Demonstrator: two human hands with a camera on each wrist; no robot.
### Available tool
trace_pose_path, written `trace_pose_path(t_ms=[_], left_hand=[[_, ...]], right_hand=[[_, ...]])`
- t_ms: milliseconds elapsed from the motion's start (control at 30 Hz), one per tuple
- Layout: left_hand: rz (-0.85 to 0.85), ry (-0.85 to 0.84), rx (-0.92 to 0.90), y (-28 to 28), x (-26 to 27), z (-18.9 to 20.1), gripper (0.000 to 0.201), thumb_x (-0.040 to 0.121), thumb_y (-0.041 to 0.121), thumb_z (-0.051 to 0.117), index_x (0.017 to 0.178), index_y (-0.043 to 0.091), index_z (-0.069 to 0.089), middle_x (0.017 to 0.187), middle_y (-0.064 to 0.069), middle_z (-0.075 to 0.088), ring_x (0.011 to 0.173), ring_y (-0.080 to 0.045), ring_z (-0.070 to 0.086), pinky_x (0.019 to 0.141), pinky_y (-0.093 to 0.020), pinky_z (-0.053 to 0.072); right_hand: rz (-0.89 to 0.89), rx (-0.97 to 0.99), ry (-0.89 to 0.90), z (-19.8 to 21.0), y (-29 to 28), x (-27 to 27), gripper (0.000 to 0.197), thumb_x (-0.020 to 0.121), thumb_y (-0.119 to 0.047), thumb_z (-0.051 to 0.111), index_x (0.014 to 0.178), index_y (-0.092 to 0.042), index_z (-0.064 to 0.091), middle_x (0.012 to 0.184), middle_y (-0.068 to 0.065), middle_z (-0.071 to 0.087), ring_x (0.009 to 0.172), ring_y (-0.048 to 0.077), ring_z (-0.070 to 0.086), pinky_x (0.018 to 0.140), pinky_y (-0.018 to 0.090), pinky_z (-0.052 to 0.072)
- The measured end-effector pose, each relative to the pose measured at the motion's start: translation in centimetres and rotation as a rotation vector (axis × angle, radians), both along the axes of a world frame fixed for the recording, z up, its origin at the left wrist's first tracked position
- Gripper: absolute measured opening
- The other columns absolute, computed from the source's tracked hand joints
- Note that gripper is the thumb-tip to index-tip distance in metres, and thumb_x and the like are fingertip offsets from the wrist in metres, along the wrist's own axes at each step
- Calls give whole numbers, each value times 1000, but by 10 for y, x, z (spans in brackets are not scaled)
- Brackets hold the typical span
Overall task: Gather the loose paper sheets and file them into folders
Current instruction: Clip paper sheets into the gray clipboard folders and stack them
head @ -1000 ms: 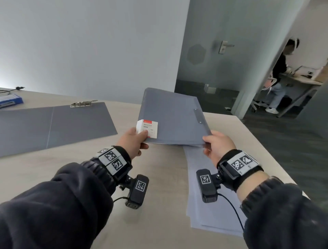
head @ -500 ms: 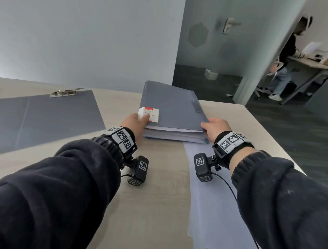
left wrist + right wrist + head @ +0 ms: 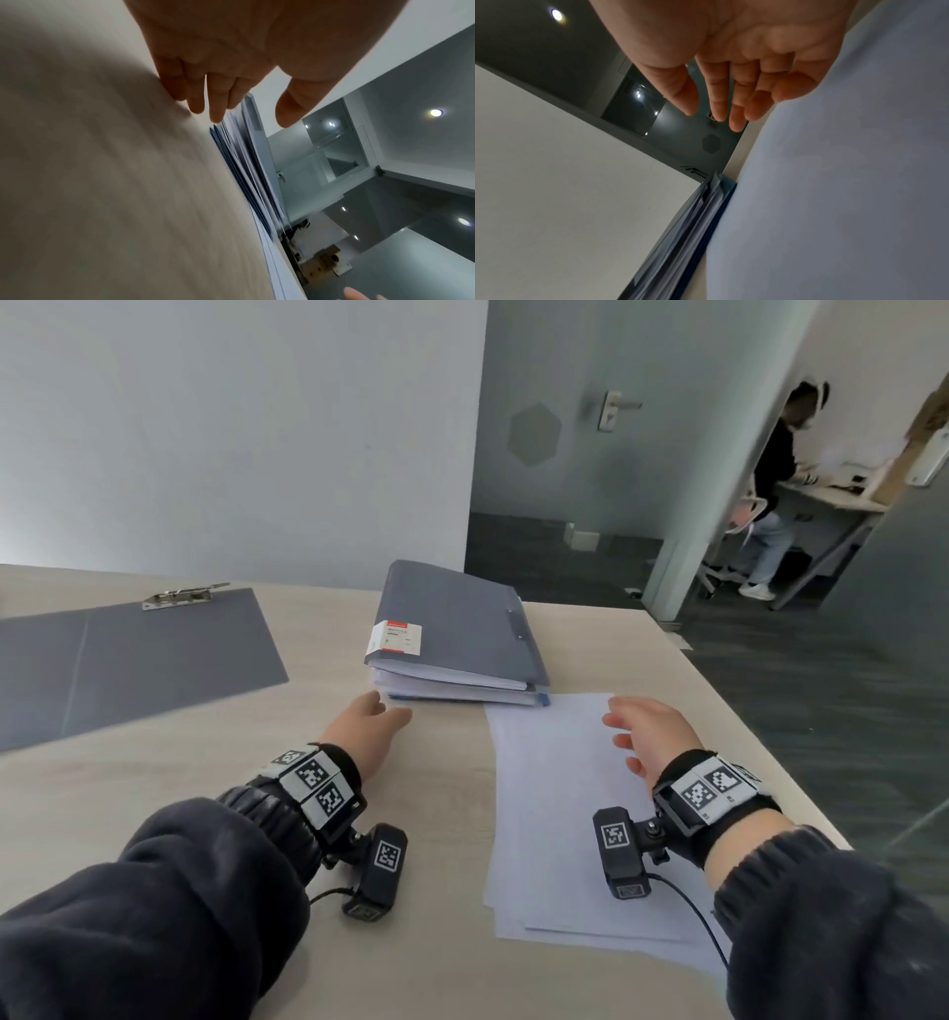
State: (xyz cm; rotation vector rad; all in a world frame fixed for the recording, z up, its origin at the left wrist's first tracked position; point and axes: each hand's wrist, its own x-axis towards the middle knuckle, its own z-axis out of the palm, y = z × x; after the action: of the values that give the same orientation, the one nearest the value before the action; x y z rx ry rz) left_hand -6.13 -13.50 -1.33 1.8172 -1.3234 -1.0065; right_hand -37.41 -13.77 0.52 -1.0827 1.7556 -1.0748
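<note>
**Now released: filled folder set down on the stack**

Half a second ago both hands gripped the grey folder (image 3: 452, 629); it now lies shut atop the folder stack at the table's (image 3: 205, 762) far edge. Left hand (image 3: 367, 729) and right hand (image 3: 649, 734) are withdrawn, fingers loose, holding nothing. Loose sheets (image 3: 554, 814) remain under the right wrist; the open clipboard folder (image 3: 154, 654) likely takes them next.

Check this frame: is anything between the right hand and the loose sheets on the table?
Nothing visible. The right hand hovers open directly over the loose paper sheets, which lie bare on the table. The stacked folders sit beyond the sheets' far edge, not over the part under the hand.
</note>
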Motion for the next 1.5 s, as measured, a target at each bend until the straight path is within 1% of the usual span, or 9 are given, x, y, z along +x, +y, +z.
trace_pose_path(t_ms=[300, 500, 600, 867, 1067, 1167, 1267, 1367, 1500], left_hand=[[-405, -186, 151, 65, -88, 6, 66, 97, 41, 56, 155, 22, 29, 157, 0, 35, 142, -23, 36, 117, -32, 28], [-481, -323, 280, 73, -123, 12, 47, 104, 8, 36, 151, 15, 35, 146, -16, 41, 139, -32, 35, 113, -40, 31], [-549, -414, 222, 82, -128, 14, 52, 103, 4, 34, 154, 11, 27, 156, -17, 31, 146, -31, 26, 117, -40, 23], [-856, -673, 137, 116, -154, 17, 57, 100, 47, 46, 150, 19, 42, 161, 1, 29, 147, -20, 28, 117, -30, 20], [-780, -536, 204, 123, -157, 13, 59, 96, 53, 51, 149, 29, 39, 156, 5, 36, 138, -19, 41, 110, -29, 30], [-721, -382, 229, 124, -151, 9, 59, 94, 50, 55, 147, 31, 40, 140, 4, 50, 110, -17, 58, 93, -25, 46], [-714, -330, 223, 127, -148, 9, 56, 96, 46, 55, 148, 31, 39, 140, 6, 49, 108, -15, 59, 93, -24, 47], [-737, -372, 218, 128, -147, 10, 59, 96, 49, 53, 150, 32, 36, 151, 8, 40, 124, -17, 51, 105, -27, 41], [-753, -393, 196, 129, -147, 10, 59, 97, 49, 51, 151, 31, 34, 154, 8, 36, 135, -16, 42, 109, -26, 34]], right_hand=[[120, 69, 192, -13, 90, -58, 33, 98, -22, 61, 130, -14, 62, 133, 1, 60, 124, 19, 53, 109, 34, 38], [237, 154, 241, -4, 113, -68, 33, 99, -27, 59, 130, -14, 61, 129, 0, 61, 118, 15, 53, 102, 27, 38], [151, 158, 170, 2, 125, -80, 26, 100, -24, 58, 122, -12, 64, 100, -3, 63, 89, 12, 56, 75, 22, 42], [-59, 231, -31, -3, 164, -117, 25, 95, -32, 58, 115, -19, 66, 122, 15, 66, 99, 28, 64, 78, 35, 48], [-129, 209, -131, -6, 172, -132, 24, 96, -34, 57, 114, -20, 64, 114, 8, 70, 84, 21, 64, 62, 29, 45], [-175, 151, -213, -4, 170, -132, 12, 97, -24, 56, 104, -16, 63, 95, 7, 70, 78, 22, 65, 61, 29, 46], [-186, 86, -263, -2, 169, -127, 6, 94, -15, 58, 96, -14, 63, 92, 9, 72, 82, 26, 70, 75, 37, 54], [-140, 42, -205, -8, 165, -125, 20, 92, -17, 64, 112, -14, 63, 105, 8, 72, 99, 27, 69, 94, 45, 54], [-83, 30, -56, -11, 163, -123, 21, 91, -12, 67, 112, -7, 69, 104, 12, 74, 100, 32, 69, 98, 51, 53]])
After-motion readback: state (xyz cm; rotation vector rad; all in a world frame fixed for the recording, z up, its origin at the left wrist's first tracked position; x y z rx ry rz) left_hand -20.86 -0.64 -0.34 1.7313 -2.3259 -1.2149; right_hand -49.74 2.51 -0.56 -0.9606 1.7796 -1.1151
